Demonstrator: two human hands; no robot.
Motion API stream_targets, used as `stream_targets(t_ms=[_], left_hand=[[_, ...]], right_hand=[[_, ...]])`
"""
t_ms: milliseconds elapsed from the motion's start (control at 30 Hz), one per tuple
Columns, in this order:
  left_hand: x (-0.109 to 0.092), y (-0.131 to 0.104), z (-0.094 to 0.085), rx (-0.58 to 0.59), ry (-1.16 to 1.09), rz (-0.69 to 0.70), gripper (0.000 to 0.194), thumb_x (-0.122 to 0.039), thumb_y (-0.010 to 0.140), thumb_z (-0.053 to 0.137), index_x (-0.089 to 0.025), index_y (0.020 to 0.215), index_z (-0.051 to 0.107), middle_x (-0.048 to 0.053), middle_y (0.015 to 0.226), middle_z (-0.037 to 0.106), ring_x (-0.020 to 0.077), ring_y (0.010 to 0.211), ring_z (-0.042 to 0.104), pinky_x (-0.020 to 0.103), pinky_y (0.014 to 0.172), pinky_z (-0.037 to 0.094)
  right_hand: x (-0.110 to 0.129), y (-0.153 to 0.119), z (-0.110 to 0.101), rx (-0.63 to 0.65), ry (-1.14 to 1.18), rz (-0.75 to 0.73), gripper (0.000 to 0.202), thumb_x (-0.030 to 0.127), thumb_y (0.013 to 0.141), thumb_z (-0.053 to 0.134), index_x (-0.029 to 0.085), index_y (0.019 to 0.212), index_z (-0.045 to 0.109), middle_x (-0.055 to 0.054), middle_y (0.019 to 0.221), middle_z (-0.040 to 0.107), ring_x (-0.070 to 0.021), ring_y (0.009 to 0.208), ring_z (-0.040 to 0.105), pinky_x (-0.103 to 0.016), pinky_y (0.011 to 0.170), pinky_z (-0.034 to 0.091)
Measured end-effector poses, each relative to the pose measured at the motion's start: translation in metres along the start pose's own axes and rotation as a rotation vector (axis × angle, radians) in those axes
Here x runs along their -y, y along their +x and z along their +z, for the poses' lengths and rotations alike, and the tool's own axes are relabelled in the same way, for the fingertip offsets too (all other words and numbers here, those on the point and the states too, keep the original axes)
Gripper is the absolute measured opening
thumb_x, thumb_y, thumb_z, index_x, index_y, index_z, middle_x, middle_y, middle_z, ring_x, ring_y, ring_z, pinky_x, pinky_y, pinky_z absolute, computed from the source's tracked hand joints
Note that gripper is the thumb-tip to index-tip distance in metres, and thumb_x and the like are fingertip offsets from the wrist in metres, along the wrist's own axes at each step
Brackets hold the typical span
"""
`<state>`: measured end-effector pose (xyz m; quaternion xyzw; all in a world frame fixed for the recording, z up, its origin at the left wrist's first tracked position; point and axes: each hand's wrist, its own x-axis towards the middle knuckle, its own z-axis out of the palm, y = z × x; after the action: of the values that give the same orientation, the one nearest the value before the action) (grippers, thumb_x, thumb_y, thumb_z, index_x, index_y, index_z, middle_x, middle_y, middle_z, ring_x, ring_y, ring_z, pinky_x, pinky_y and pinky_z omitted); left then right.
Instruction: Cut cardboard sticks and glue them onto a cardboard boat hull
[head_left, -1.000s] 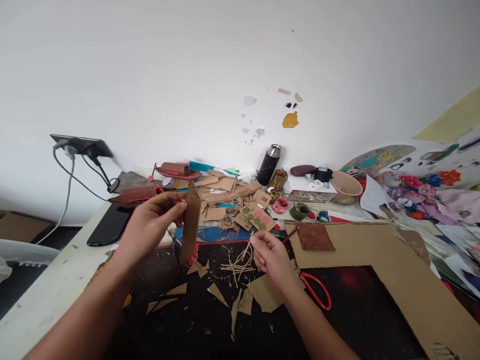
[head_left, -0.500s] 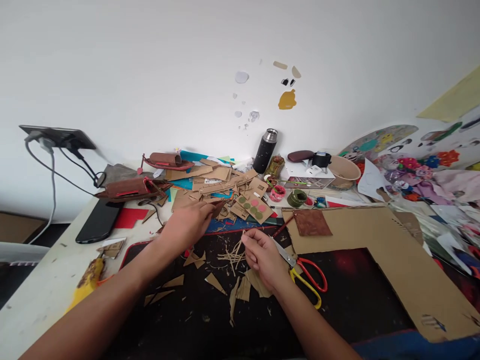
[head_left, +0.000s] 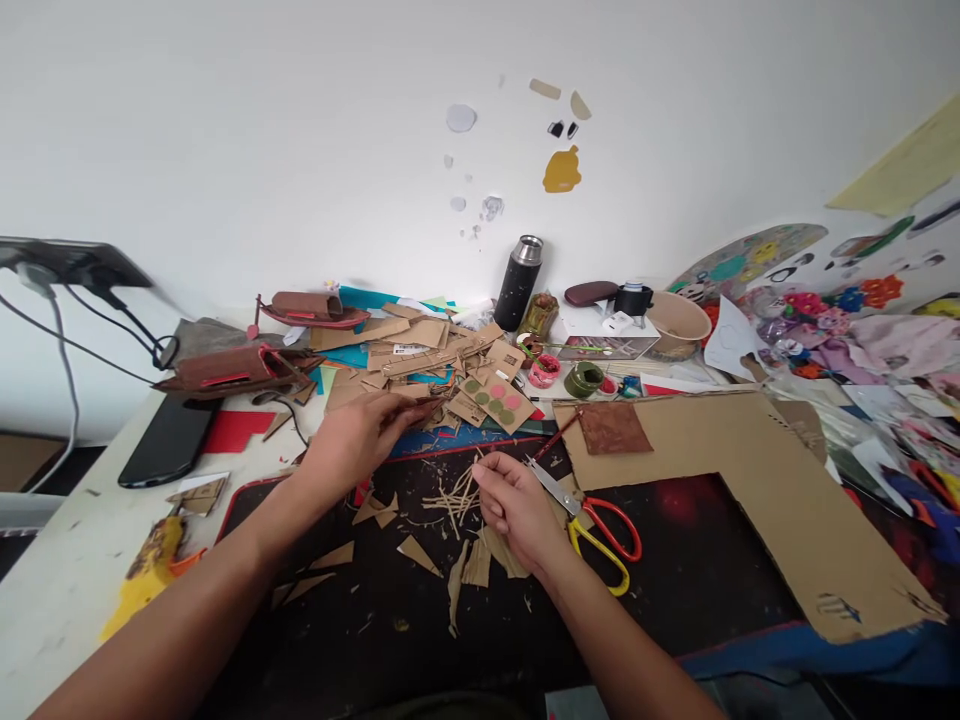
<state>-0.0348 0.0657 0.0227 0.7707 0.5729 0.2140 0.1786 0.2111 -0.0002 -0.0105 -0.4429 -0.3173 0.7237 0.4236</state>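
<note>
My left hand (head_left: 358,435) reaches to the near edge of a heap of cardboard scraps (head_left: 420,345), its fingers closed round a small brown piece (head_left: 431,410) that is partly hidden. My right hand (head_left: 514,500) is at the mat's middle, thumb and forefinger pinched on the end of a thin cardboard strip. Thin strips (head_left: 450,500) lie in a loose tangle just left of it. Scissors (head_left: 592,525) with red and yellow handles lie beside my right hand, blades pointing away. Flat cardboard offcuts (head_left: 476,563) rest on the dark mat (head_left: 405,660) below the strips.
An L-shaped cardboard sheet (head_left: 720,430) covers the right side, with a brown square (head_left: 615,428) on it. A black flask (head_left: 519,285) and paint jars (head_left: 583,379) stand at the back. On the left are a phone (head_left: 169,440) and brown model boats (head_left: 236,370).
The whole view has shifted, so things appear further left and slightly higher. My left hand has stayed by the scrap heap, and my right hand keeps its pinch near the strips.
</note>
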Motion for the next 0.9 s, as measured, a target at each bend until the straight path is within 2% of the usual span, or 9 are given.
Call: stream_targets(t_ms=[67,133,267,433,633,767,900], left_hand=[[-0.003,-0.008,-0.009,-0.019,-0.055,-0.061,0.051,-0.058,0.105,0.049,-0.026,0.130,0.080,0.010,0.120,0.085,0.0309,0.109,0.077,0.039,0.094,0.059],[-0.004,-0.018,-0.016,-0.032,-0.111,-0.139,0.053,-0.063,0.102,0.051,-0.026,0.122,0.083,0.009,0.118,0.086,0.0312,0.106,0.078,0.038,0.091,0.059],[-0.002,-0.037,-0.027,-0.033,-0.180,-0.226,0.052,-0.066,0.096,0.056,-0.025,0.111,0.084,0.007,0.111,0.087,0.0299,0.095,0.080,0.036,0.087,0.061],[0.010,-0.056,-0.043,-0.067,-0.183,-0.338,0.055,-0.070,0.091,0.057,-0.025,0.109,0.083,0.007,0.112,0.087,0.0302,0.098,0.079,0.034,0.085,0.060],[0.026,-0.070,-0.070,-0.113,-0.135,-0.478,0.055,-0.067,0.088,0.057,-0.022,0.110,0.082,0.006,0.107,0.087,0.0268,0.092,0.077,0.030,0.081,0.054],[0.032,-0.085,-0.089,-0.163,-0.079,-0.569,0.054,-0.068,0.087,0.054,-0.023,0.102,0.080,0.002,0.093,0.086,0.0217,0.080,0.072,0.026,0.072,0.050],[0.040,-0.102,-0.103,-0.159,-0.003,-0.625,0.054,-0.073,0.085,0.051,-0.025,0.081,0.074,-0.001,0.075,0.079,0.0196,0.069,0.065,0.025,0.065,0.046]], right_hand=[[0.000,0.000,-0.001,-0.001,0.005,-0.001,0.051,0.059,0.076,0.092,0.021,0.083,0.060,0.013,0.051,0.040,-0.0036,0.040,0.026,-0.019,0.040,0.015],[0.000,0.001,-0.002,-0.001,0.011,-0.001,0.050,0.059,0.076,0.092,0.021,0.083,0.060,0.013,0.050,0.040,-0.0035,0.040,0.026,-0.019,0.040,0.015],[0.000,0.003,-0.002,0.001,0.020,0.009,0.051,0.059,0.075,0.093,0.021,0.084,0.060,0.013,0.051,0.040,-0.0035,0.041,0.025,-0.018,0.040,0.015],[0.000,0.002,0.000,-0.005,0.008,0.011,0.051,0.057,0.075,0.094,0.020,0.085,0.061,0.013,0.051,0.041,-0.0034,0.042,0.024,-0.018,0.040,0.015],[0.000,0.001,0.006,-0.002,-0.013,0.017,0.050,0.057,0.075,0.094,0.019,0.086,0.063,0.013,0.051,0.042,-0.0032,0.041,0.025,-0.018,0.041,0.015],[-0.002,0.001,0.009,0.009,-0.032,0.024,0.051,0.058,0.075,0.095,0.020,0.085,0.063,0.013,0.051,0.042,-0.0030,0.040,0.025,-0.018,0.040,0.015],[-0.004,0.003,0.008,0.007,-0.043,0.029,0.053,0.060,0.073,0.096,0.019,0.085,0.064,0.013,0.051,0.042,-0.0024,0.039,0.026,-0.018,0.040,0.015]])
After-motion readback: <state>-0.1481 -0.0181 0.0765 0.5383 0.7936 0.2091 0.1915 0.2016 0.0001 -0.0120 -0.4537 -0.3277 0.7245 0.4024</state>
